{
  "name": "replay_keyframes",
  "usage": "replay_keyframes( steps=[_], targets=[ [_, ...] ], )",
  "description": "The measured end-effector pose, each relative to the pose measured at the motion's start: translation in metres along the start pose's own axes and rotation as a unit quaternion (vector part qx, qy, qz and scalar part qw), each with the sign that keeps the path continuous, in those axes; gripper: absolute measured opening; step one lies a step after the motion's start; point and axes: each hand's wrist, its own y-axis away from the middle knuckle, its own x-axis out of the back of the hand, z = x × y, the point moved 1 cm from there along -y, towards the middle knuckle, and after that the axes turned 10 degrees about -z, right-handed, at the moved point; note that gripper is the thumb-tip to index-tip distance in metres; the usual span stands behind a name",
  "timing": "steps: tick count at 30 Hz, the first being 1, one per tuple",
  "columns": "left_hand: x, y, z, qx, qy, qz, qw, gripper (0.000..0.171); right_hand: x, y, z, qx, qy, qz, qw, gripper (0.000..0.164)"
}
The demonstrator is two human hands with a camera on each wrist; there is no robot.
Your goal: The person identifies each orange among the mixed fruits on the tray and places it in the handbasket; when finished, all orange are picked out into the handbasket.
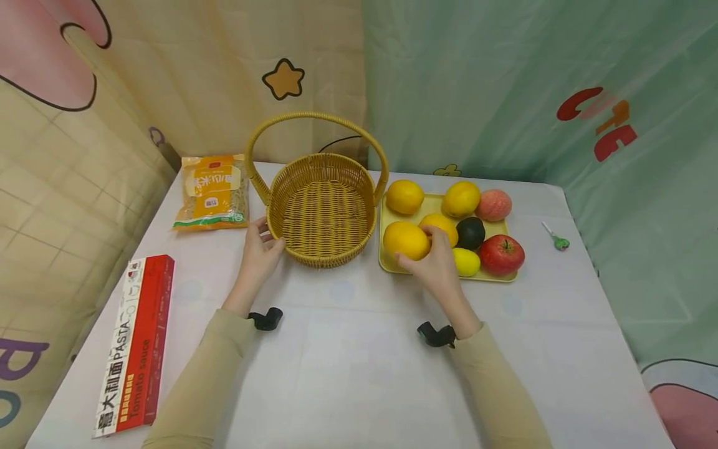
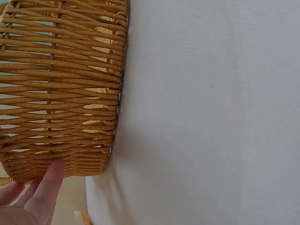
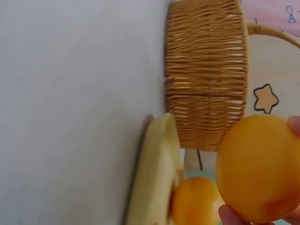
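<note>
A woven basket (image 1: 322, 257) with a tall arched handle stands at the back middle of the table, its inside bare. My left hand (image 1: 258, 254) is at the basket's left side, and its fingers (image 2: 52, 180) touch the outer wall in the left wrist view. To the basket's right lies a pale yellow tray (image 1: 387, 264) of fruit. My right hand (image 1: 440, 268) grips an orange (image 3: 258, 168) between thumb and fingers, over the tray's left part. Around it are more oranges (image 1: 405, 196), a lemon (image 1: 466, 262), a dark green avocado (image 1: 470, 233), a red apple (image 1: 502, 255) and a pink peach (image 1: 494, 205).
An orange noodle packet (image 1: 215, 193) lies left of the basket. Along the left table edge is a red and white pasta box (image 1: 134, 343). A green lollipop (image 1: 560, 242) lies right of the tray. Printed curtains (image 1: 477, 81) hang behind the table.
</note>
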Motion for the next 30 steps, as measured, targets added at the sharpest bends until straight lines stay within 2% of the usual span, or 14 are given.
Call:
replay_keyframes(
  steps=[3,6,9,13,16,20,24,30],
  targets=[
    [-0.001,0.001,0.002,0.002,0.003,0.000,1.0000,0.065,0.004,-0.005,-0.024,0.014,-0.043,-0.011,0.999,0.081],
    [-0.002,0.001,0.002,0.003,0.004,0.003,1.0000,0.064,0.000,-0.014,-0.048,0.029,-0.077,-0.030,0.996,0.079],
    [-0.002,0.001,0.001,0.000,0.006,0.009,0.9999,0.064,-0.016,-0.026,-0.068,0.040,-0.105,-0.049,0.992,0.079],
    [-0.002,0.001,-0.001,-0.003,0.009,0.012,0.9999,0.063,-0.049,-0.044,-0.087,0.051,-0.125,-0.069,0.988,0.078],
    [-0.002,0.002,-0.002,-0.004,0.010,0.013,0.9999,0.064,-0.074,-0.053,-0.097,0.052,-0.124,-0.085,0.987,0.079],
    [-0.002,0.003,-0.005,-0.003,0.014,0.014,0.9998,0.065,-0.098,-0.060,-0.108,0.053,-0.086,-0.107,0.989,0.081],
    [-0.002,0.002,-0.006,-0.007,0.019,0.009,0.9997,0.065,-0.111,-0.066,-0.117,0.051,-0.062,-0.121,0.989,0.080],
    [-0.003,0.003,-0.005,-0.009,0.019,0.006,0.9998,0.064,-0.123,-0.076,-0.121,0.019,-0.056,-0.149,0.987,0.079]
  ],
)
